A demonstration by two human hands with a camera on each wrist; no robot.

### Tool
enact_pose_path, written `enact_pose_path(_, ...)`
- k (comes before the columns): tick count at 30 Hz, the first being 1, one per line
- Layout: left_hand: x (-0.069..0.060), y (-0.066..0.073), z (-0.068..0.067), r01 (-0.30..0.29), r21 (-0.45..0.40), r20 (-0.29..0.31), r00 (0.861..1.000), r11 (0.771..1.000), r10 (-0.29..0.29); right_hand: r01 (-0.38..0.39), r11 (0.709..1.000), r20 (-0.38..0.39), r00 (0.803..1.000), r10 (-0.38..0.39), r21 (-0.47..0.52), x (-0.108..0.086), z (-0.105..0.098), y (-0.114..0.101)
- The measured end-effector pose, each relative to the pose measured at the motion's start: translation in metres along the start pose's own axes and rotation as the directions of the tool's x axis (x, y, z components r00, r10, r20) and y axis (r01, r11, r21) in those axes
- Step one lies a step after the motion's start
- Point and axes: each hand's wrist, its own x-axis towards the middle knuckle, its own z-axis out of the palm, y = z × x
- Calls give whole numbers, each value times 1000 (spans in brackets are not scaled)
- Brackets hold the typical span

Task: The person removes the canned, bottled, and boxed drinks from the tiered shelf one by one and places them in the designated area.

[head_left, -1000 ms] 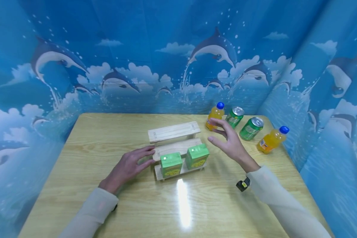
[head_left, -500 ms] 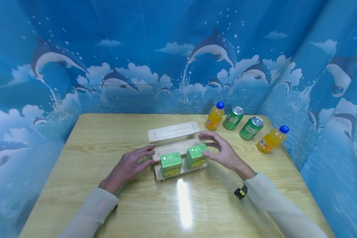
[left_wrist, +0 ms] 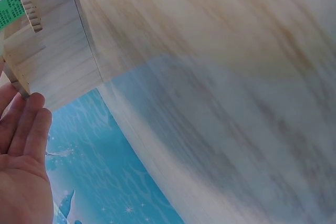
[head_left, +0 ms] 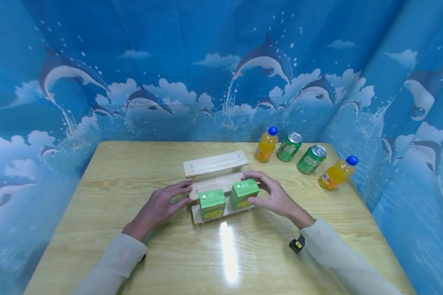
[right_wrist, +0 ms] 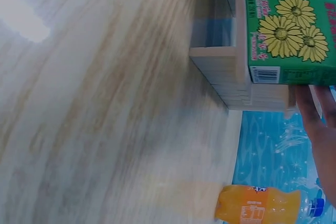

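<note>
A small three-step wooden shelf (head_left: pixel 215 163) stands on the table. Two green drink cartons with yellow flowers are on its lowest step, a left carton (head_left: pixel 212 203) and a right carton (head_left: pixel 243 194). My left hand (head_left: pixel 161 207) holds the left end of the middle step, thumb at the front and fingers behind; in the left wrist view its fingertips (left_wrist: pixel 35 99) meet the board's edge. My right hand (head_left: pixel 275 196) grips the right carton, thumb on the front and fingers behind. The right wrist view shows the carton's flowered face (right_wrist: pixel 291 38), with fingers beneath it in the picture.
At the back right stand an orange soda bottle (head_left: pixel 266 145), two green cans, one nearer the back (head_left: pixel 289 147) and one nearer the right (head_left: pixel 311 160), and a second orange bottle (head_left: pixel 337 174). A blue dolphin curtain (head_left: pixel 192 82) encloses the table (head_left: pixel 133 164).
My right hand has moved left and toward me, from beside the back orange bottle to the right carton, and closed round it. My left hand has stayed on the shelf.
</note>
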Motion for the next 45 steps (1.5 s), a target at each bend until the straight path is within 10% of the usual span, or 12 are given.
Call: enact_pose_path(45,-1,0,0,16,8,14,1000,1000,-16,-114,993,-84,990,111,-27,-5,7,0)
